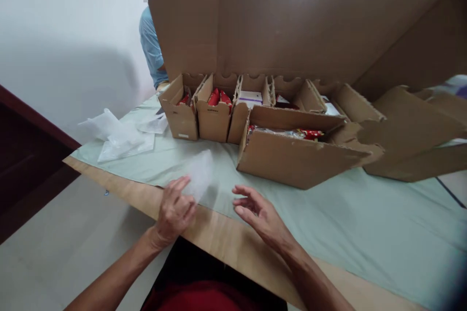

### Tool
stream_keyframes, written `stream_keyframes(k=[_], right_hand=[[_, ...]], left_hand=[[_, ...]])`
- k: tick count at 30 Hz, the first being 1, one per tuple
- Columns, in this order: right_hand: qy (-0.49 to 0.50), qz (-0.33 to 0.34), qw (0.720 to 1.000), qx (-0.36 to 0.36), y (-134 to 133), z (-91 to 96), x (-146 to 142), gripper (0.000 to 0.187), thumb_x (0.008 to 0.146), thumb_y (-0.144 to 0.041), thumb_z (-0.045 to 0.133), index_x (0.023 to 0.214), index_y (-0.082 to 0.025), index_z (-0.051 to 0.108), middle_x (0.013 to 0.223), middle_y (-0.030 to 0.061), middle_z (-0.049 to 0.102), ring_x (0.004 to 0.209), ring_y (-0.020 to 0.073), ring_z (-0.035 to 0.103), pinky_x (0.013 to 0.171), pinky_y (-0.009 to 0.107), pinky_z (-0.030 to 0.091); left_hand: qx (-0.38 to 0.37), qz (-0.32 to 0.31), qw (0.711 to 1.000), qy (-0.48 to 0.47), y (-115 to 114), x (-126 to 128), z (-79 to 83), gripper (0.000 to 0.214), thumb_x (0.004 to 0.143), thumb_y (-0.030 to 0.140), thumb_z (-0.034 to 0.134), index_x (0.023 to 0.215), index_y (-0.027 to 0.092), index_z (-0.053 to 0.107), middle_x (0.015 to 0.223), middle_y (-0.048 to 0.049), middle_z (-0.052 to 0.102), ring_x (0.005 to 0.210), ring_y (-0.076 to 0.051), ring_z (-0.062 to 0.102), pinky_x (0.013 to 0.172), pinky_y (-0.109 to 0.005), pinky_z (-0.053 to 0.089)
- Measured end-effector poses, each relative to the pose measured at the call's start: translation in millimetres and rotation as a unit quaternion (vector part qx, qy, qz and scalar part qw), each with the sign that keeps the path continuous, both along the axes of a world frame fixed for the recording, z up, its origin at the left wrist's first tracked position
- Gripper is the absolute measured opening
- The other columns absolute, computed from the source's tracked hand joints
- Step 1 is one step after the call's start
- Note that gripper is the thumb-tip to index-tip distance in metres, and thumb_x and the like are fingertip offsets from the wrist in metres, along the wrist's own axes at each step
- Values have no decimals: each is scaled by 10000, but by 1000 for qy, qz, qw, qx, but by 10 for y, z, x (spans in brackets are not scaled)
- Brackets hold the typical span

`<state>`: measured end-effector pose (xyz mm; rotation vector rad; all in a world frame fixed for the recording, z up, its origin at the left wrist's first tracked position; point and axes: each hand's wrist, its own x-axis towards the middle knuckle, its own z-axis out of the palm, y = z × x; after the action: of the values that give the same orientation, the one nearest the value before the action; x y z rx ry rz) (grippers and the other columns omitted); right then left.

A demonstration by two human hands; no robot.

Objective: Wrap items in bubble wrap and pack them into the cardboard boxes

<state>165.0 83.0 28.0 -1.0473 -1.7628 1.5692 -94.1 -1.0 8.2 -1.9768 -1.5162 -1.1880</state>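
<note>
Tabletop [120,183]: in the head view, yours runs slantwise across, its bare wooden edge nearest you.
Cloth [339,218]: pale green, creased, it covers most of the surface before you.
Left grip [177,208]: your fingers are closed on a clear bag [202,170], which is blurred and sticks up above the cloth near the edge.
Right grip [260,216]: your fingers curl loosely, thumb apart, holding nothing, just short of the front box [288,160].
Spare bags [122,137]: a loose heap lies on the cloth to your left.
Row of boxes [215,124]: narrow cardboard ones stand behind the front box, some with red packets [214,97] inside.
Cardboard panel [292,29]: it rises tall behind the row.
Room: you face a white wall [73,5] at left, a pale floor [95,238] below, and a person in a blue sleeve [150,41] beyond the panel.
</note>
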Motion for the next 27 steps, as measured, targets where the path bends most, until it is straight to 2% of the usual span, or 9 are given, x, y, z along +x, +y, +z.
stream_keyframes(k=[3, 5, 9, 11, 16, 19, 22, 25, 27], right_hand=[[62, 15, 995, -82, -30, 16, -50, 774, 785, -518, 788, 1452, -247, 506, 1465, 168, 575, 1114, 254, 699, 918, 414, 574], [61, -5, 993, -103, -30, -18, -97, 800, 774, -485, 799, 1464, -234, 482, 1375, 153, 625, 976, 208, 714, 861, 379, 575], [28, -37, 997, -56, 13, -155, -186, 427, 813, -352, 692, 1213, -206, 653, 856, 15, 690, 698, 154, 634, 664, 297, 514], [19, -41, 999, -13, 35, -178, -168, 261, 826, -312, 635, 1053, -201, 698, 768, 3, 659, 688, 157, 620, 655, 293, 499], [-16, -78, 997, -18, 53, -7, 23, 546, 888, -432, 627, 1387, -222, 555, 1056, 87, 710, 736, 177, 670, 598, 293, 518], [-89, -75, 993, 1, 54, 57, 11, 694, 874, -497, 672, 1480, -207, 499, 1099, 123, 719, 892, 254, 698, 696, 364, 561], [-155, -70, 982, 83, 39, 40, -57, 701, 835, -313, 694, 1499, -201, 500, 952, 69, 725, 848, 245, 670, 816, 418, 549], [-123, -92, 980, 127, -17, 69, 49, 623, 889, -237, 576, 1507, -248, 498, 847, 17, 701, 729, 199, 627, 780, 383, 544], [-88, -144, 975, 142, -84, 125, 250, 541, 920, -278, 580, 1458, -268, 536, 898, 22, 713, 760, 196, 643, 773, 362, 550]], left_hand=[[-57, -77, 993, 66, -34, 243, -71, 160, 896, 43, 576, 895, 202, 591, 1325, -146, 669, 1305, -298, 593, 1076, -533, 506], [-97, -110, 986, 77, -41, 303, -79, 151, 905, 56, 586, 927, 203, 612, 1251, -126, 694, 1245, -283, 618, 1080, -533, 506], [-158, -161, 972, 61, -77, 285, -26, 134, 908, 132, 636, 1024, 200, 642, 1138, -114, 688, 1106, -264, 647, 1018, -485, 550], [-174, -157, 972, 27, -100, 254, 1, 218, 912, 161, 637, 1128, 186, 632, 1140, -126, 673, 1096, -265, 646, 977, -451, 570], [-201, -114, 973, -26, -60, 232, -35, 430, 932, 185, 622, 1354, 154, 544, 1155, -135, 678, 1072, -258, 661, 921, -405, 578], [-213, -106, 971, -36, 14, 274, -71, 269, 928, 147, 593, 1191, 175, 639, 944, -71, 691, 906, -235, 653, 821, -379, 560], [-220, -117, 966, -74, 53, 288, -34, 147, 924, 120, 548, 879, 208, 657, 812, -26, 663, 821, -196, 638, 766, -331, 528], [-209, -75, 948, -226, 53, 233, 72, 106, 892, 208, 593, 797, 210, 640, 864, -33, 698, 864, -185, 680, 788, -307, 540], [-207, -20, 913, -350, 59, 190, 142, 109, 861, 292, 630, 789, 210, 636, 858, -33, 717, 839, -185, 700, 764, -299, 552]])
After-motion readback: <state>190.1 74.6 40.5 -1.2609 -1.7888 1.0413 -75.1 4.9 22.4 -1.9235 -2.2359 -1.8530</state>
